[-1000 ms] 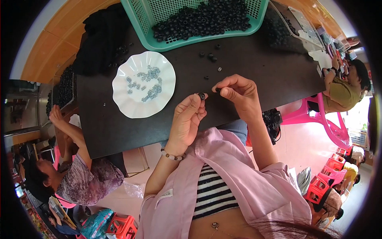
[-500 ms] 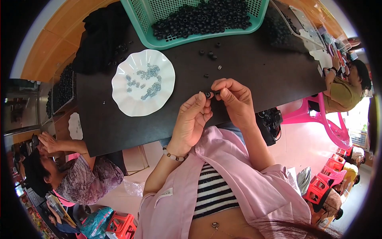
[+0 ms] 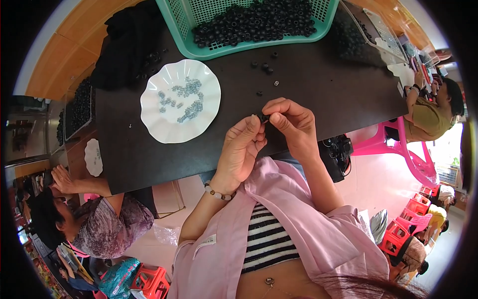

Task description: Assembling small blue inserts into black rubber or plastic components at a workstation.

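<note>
Overhead: green basket [image 3: 179, 30] of black rings; white plate [image 3: 149, 114] of small grey parts. Left hand [image 3: 241, 152] and right hand [image 3: 294, 122], fingertips pinched narrow, share one black ring [image 3: 264, 118].

We see one small white rectangular label [image 3: 208, 240] sewn on the pink shirt's near-left front; no packages, signs or screens.

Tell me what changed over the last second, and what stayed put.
The right hand came down and in toward the left hand, so both sets of fingertips now pinch one small black ring between them, low over the black table. At the left, a co-worker's raised hand dropped to the table's edge. The white plate of small grey pieces, the green basket of black rings and the loose rings did not move.
</note>
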Available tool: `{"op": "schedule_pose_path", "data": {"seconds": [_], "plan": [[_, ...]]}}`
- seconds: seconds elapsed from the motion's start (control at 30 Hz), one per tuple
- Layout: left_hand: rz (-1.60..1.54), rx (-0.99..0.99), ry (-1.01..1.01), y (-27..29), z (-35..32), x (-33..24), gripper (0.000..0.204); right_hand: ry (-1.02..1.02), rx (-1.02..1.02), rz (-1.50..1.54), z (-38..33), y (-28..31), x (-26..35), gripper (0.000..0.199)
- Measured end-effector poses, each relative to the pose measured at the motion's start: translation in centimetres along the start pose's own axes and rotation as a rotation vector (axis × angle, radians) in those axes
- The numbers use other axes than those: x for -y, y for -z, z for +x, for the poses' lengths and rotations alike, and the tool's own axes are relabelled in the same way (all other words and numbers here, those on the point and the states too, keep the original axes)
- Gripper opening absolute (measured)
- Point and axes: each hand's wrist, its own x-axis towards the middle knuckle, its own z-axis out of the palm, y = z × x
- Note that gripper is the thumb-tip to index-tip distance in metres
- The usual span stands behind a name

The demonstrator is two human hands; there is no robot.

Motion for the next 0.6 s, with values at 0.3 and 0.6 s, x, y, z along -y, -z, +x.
{"op": "schedule_pose_path", "data": {"seconds": [0.3, 0.6], "plan": [[0.153, -0.027, -0.123, 0.7, 0.1, 0.2, 0.018, -0.086, 0.02, -0.018, -0.2, 0.1, 0.2, 0.014], [0.362, -0.051, -0.249, 0.8, 0.1, -0.1, 0.017, -0.102, 0.014, -0.04, -0.4, -0.2, 0.8, 0.016]]}}
